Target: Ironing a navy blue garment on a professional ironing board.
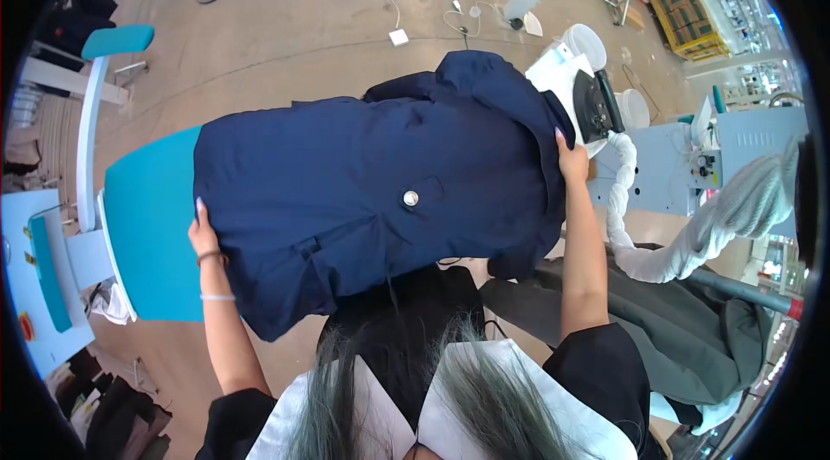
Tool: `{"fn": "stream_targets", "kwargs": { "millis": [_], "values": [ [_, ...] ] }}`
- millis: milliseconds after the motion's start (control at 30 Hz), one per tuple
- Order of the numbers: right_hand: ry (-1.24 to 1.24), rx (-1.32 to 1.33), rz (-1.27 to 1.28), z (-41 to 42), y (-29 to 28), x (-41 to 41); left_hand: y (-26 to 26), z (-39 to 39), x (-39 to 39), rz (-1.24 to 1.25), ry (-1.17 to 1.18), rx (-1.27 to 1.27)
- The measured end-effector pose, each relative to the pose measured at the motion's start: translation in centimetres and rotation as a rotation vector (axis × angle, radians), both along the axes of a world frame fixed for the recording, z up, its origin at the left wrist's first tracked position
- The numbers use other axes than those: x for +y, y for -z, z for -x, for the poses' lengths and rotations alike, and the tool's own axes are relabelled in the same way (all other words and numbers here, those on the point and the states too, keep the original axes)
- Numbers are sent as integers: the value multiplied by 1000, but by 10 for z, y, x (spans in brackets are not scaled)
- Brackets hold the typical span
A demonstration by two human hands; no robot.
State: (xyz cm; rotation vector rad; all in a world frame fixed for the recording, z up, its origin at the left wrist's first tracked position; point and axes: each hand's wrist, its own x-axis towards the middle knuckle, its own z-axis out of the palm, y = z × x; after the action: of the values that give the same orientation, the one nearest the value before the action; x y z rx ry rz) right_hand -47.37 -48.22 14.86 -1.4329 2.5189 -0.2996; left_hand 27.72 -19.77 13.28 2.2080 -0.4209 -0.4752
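A navy blue jacket (311, 162) lies spread lengthwise over a teal padded ironing board (152, 226). Its hem is toward the left, its collar and a sleeve toward the right. On the jacket's middle sits a small round silvery disc (410, 198). My left hand (204, 236) grips the hem edge at the left, thumb on top. At the right end, my right hand (572, 160) pinches the jacket near the collar. Just beyond that hand stands a black steam iron (591, 106) on a white rest, its hose wrapped in white cloth (622, 187).
A dark grey garment (674, 324) hangs over a rail at the lower right. White buckets (583, 45) stand behind the iron. A teal sleeve board (118, 40) rises on a white arm at the left. Cables and a white box (398, 38) lie on the floor ahead.
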Motion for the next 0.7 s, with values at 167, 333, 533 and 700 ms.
{"fn": "stream_targets", "kwargs": {
  "millis": [167, 333, 533, 700],
  "values": [
    [154, -171, 122, 109, 81, 50, -14, 76, 4, 386, -17, 13],
    [207, -125, 27, 56, 36, 61, -32, 47, -16, 184, 72, 173],
    [3, 32, 259, 12, -23, 77, -25, 3, -23, -25, 6, -160],
    [-370, 192, 717, 0, -45, 39, 4, -36, 30, 76, -104, -162]
  ]
}}
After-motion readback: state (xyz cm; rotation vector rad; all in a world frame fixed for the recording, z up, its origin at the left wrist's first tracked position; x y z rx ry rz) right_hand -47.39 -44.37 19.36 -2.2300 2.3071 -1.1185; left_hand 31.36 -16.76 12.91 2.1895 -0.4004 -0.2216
